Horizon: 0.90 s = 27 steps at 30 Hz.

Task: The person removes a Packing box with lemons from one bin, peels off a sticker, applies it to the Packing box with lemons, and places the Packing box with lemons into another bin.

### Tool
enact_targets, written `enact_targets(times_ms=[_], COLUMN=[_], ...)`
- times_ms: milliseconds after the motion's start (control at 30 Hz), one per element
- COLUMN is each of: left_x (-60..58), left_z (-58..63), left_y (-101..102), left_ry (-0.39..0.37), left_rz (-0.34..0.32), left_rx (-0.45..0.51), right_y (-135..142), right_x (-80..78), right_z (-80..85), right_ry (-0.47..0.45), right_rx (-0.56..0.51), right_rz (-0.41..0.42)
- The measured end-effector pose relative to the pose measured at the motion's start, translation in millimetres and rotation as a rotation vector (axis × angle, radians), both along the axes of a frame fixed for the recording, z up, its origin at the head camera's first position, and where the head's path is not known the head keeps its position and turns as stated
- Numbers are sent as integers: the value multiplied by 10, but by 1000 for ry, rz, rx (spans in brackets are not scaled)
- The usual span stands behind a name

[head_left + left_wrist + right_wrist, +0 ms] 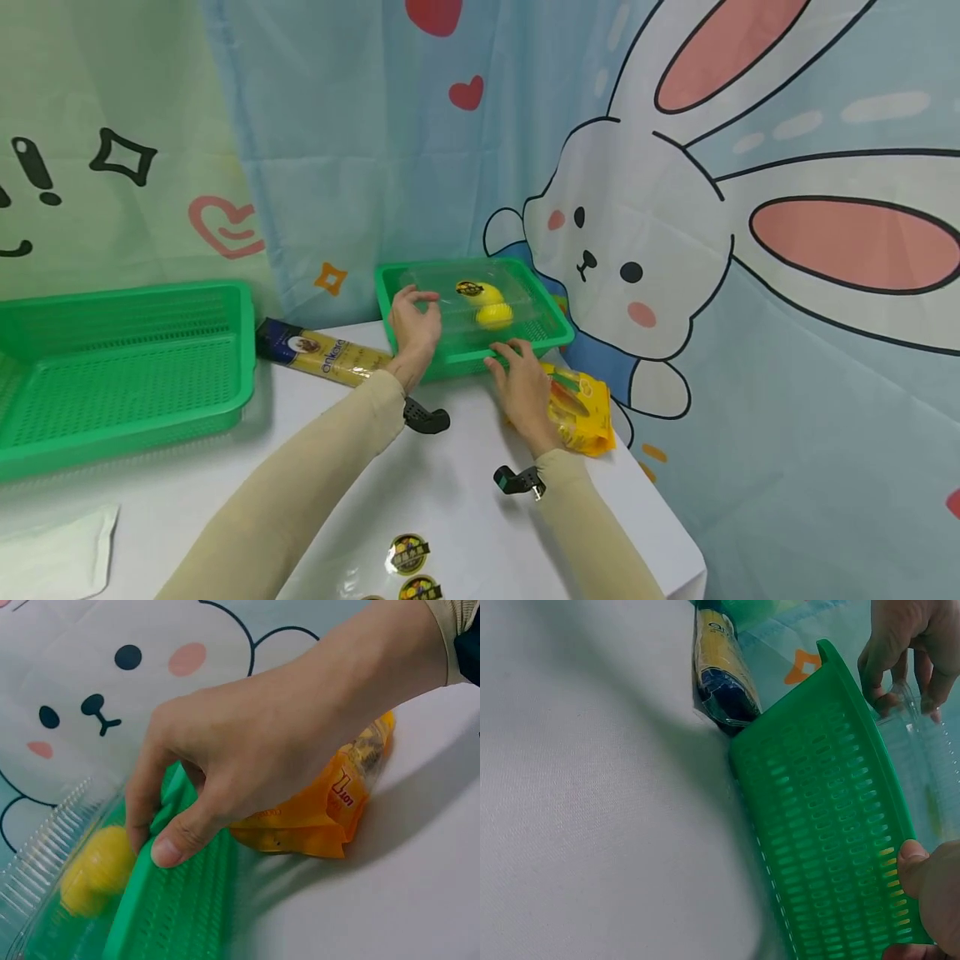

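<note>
A clear plastic box (456, 321) with a round black and gold sticker lies in the smaller green basket (450, 365). Yellow lemon-like fruits (495, 316) show through it. My left hand (416, 327) pinches the box's left edge between thumb and fingers; the right wrist view shows this hand (911, 652) at the clear rim. With my right hand (522, 392), I grip the basket's front rim. Its thumb lies outside and its fingers go over the rim, as the right hand (232, 754) shows in the left wrist view.
A pasta pack (330, 353) lies left of the basket, and a yellow bag (581, 410) sits at its right front. A larger green basket (135, 350) stands on the left. Nearer are a white packet (56, 554) and round stickers (408, 554). A printed curtain (337, 125) hangs behind.
</note>
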<state>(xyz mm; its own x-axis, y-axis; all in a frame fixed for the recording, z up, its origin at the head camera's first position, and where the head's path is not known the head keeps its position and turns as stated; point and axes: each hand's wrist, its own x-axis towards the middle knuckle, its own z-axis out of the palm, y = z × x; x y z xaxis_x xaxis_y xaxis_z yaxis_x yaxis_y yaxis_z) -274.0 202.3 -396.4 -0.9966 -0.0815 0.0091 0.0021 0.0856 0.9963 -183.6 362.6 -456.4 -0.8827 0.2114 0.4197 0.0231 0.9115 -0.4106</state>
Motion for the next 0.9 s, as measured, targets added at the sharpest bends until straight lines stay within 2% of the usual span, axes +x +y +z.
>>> enact_targets(times_ms=[267,467,900], left_x=[-8,-18,-49], left_z=[-114,-181,-208], left_y=[68,93,144], left_ry=[-15,-37,-29], left_rz=[22,30,17], left_rx=[17,-8,-27], right_y=[-4,-12,-4], right_x=[21,26,-3], right_z=[-45,-40,-43], right_ry=[47,39,48], right_rx=[16,15,11], right_rz=[1,-3,-9])
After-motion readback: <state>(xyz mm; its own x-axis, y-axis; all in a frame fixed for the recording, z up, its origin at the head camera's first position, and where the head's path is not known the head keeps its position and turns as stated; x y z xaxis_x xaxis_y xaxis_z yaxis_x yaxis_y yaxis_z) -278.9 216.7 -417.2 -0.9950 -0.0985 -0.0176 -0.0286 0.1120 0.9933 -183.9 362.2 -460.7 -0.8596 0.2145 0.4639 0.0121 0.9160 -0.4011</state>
